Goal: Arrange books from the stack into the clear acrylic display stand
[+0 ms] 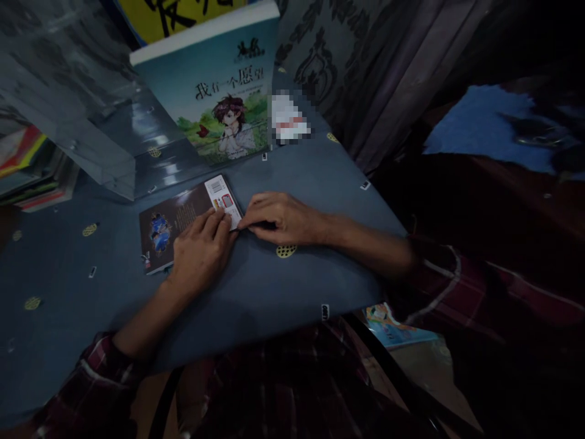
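A small brown book (181,213) lies flat on the table, showing a blue picture and a white label with a barcode. My left hand (203,244) rests on the near right part of this book, its fingers laid flat across the cover and label. At the book's near right corner, the thumb and fingers of my right hand (283,216) are pinched together. Something thin and dark shows at those fingertips, too small to make out. Behind both hands a larger green-blue book (183,91) with a drawn figure on its cover stands upright, leaning back.
A clear plastic stand (114,167) is left of the upright book, and a stack of books (34,174) sits at the far left. Blue cloth (484,128) lies at the right. The table's near edge (274,338) runs before my body.
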